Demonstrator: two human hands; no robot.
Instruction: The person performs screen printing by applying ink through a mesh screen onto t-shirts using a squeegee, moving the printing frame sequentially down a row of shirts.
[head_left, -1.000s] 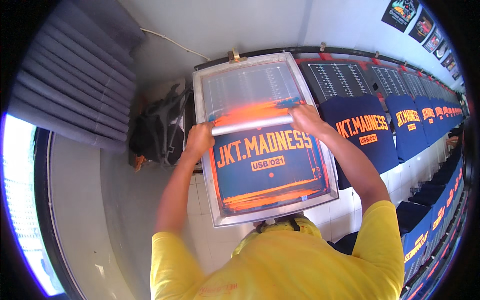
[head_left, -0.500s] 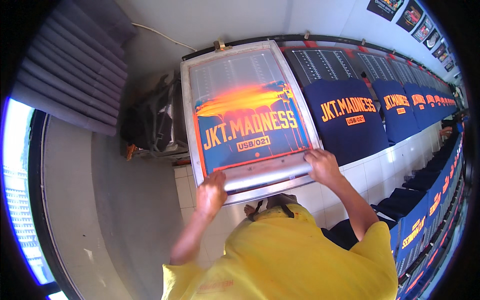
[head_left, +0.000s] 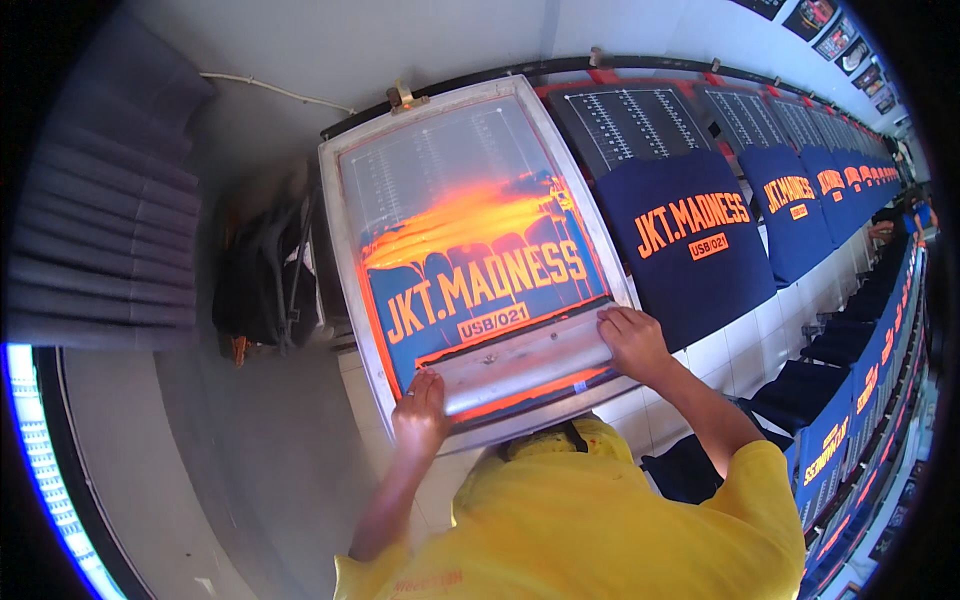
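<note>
A wide metal squeegee (head_left: 530, 362) lies across the near part of a screen-printing frame (head_left: 580, 190). My left hand (head_left: 421, 408) grips its left end, fingers curled over the top edge. At the other end my right hand (head_left: 636, 345) is closed on it in the same way. Orange ink (head_left: 545, 388) shows on the mesh along the squeegee's near side, and more orange is smeared over the middle of the screen. Through the mesh, a navy shirt with orange lettering is visible. The blade's lower edge cannot be made out.
Navy printed shirts (head_left: 690, 230) on dark boards run in a row to the right, with another row (head_left: 830, 450) at the lower right. A metal clamp (head_left: 403, 97) sits at the frame's far edge. Dark equipment (head_left: 265, 270) stands left of the frame; a grey curtain (head_left: 100, 200) hangs beyond.
The squeegee, held in both hands, has shifted slightly away from the frame's near edge and tilted, uncovering orange ink on its near side. The view has turned a little.
</note>
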